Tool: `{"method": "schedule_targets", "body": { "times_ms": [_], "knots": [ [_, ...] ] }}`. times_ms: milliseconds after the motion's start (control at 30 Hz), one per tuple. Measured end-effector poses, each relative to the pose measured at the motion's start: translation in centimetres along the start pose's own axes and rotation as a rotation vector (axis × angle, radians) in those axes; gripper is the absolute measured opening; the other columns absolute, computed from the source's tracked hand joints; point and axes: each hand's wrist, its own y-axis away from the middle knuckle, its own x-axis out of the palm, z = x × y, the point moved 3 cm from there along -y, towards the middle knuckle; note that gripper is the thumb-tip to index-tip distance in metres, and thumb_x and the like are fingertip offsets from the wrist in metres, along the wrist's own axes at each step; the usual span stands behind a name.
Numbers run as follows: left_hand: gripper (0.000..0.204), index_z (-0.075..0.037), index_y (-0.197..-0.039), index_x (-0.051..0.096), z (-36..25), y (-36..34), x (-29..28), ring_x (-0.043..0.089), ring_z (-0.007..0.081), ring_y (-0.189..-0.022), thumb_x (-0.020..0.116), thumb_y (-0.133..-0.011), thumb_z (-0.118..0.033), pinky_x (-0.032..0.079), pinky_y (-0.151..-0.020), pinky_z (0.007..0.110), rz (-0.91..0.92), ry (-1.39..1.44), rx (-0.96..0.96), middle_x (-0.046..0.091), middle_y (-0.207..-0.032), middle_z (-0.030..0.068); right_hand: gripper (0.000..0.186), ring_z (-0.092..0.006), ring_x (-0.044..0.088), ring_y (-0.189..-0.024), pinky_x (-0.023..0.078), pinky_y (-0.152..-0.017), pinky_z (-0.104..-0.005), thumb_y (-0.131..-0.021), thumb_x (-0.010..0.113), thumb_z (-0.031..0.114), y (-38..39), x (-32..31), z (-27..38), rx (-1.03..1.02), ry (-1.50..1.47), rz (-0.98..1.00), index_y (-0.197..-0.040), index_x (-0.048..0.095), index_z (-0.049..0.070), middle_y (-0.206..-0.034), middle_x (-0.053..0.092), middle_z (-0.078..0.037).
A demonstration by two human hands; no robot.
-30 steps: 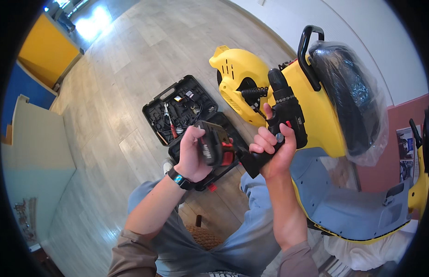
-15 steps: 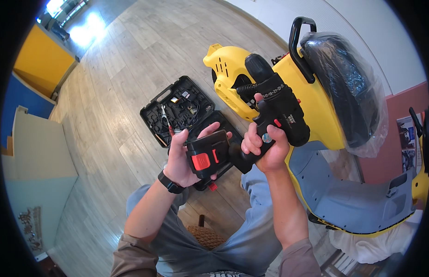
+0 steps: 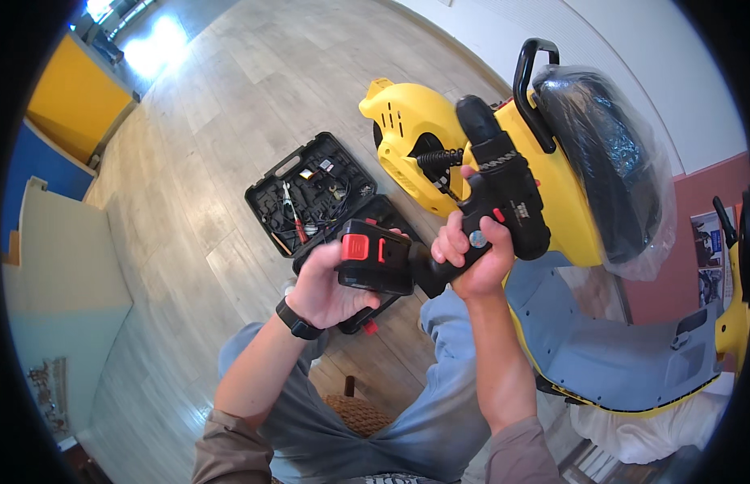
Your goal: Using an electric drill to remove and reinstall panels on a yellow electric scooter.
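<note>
**Friend:** What are your hands doing?

**Me:** My right hand [image 3: 472,258] is wrapped tight around the drill [image 3: 496,198] grip. My left hand [image 3: 330,286] is clamped on the battery [image 3: 375,256], at nine o'clock from the drill.

**Friend:** Is the battery in?

**Me:** I think not. It sits right at the bottom of the grip, but I can't tell if it has clicked. So that part looks left to do.

**Friend:** What's in the case?

**Me:** The black case [image 3: 310,198] lies open on the floor, at eleven o'clock from my left hand. It holds small tools and bits. The scooter [image 3: 407,133] is behind the drill.
</note>
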Motion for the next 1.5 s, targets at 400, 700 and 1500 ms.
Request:
{"method": "schedule_targets", "body": {
  "times_ms": [400, 700, 1500],
  "knots": [
    [0.062, -0.008, -0.118, 0.061, -0.2, -1.1, -1.9, 0.066, 0.0259, -0.098, 0.041, -0.093, -0.061, 0.054, -0.084, 0.042, -0.438, -0.327, 0.154, 0.069, -0.110, 0.0135, 0.066, -0.0106, 0.039, -0.043, 0.043, -0.055, -0.0319, -0.090, 0.053, 0.038, 0.3, 0.8, -1.9, 0.071, -0.104, 0.029, -0.148, 0.031, 0.014, -0.059, 0.040, 0.000],
    [0.063, -0.007, -0.106, 0.062, -0.8, -1.8, -3.4, 0.065, 0.0338, -0.096, 0.039, -0.092, -0.065, 0.054, -0.088, 0.045, -0.509, -0.167, 0.411, 0.067, -0.107, 0.0181, 0.070, -0.0119, 0.041, -0.047, 0.044, -0.058, -0.0333, -0.089, 0.053, 0.032, 1.1, 2.0, -3.6, -0.011, -0.052, -0.060, -0.150, 0.029, 0.009, -0.062, 0.044, -0.003],
    [0.048, -0.007, -0.100, 0.054, 3.4, -1.5, -1.1, 0.062, 0.0163, -0.080, 0.044, -0.096, -0.054, 0.053, -0.077, 0.032, -0.544, -0.234, 0.475, 0.060, -0.085, 0.0050, 0.053, -0.0104, 0.042, -0.046, 0.042, -0.055, -0.0296, -0.087, 0.051, 0.032, 1.5, 2.3, -2.9, -0.067, 0.020, -0.208, -0.132, 0.044, 0.005, -0.062, 0.046, -0.001]
  ]
}}
